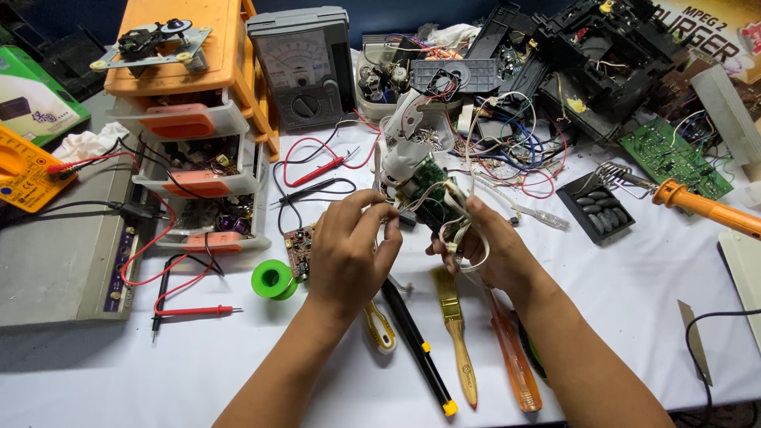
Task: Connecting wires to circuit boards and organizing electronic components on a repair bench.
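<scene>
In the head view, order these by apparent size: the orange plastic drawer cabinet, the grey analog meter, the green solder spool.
1. Orange plastic drawer cabinet, largest.
2. Grey analog meter.
3. Green solder spool, smallest, though it lies nearer the camera.

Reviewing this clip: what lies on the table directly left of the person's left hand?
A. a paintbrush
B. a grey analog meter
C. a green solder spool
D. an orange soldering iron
C: the green solder spool lies on the white table just left of the left hand, beside a small circuit board.
</scene>
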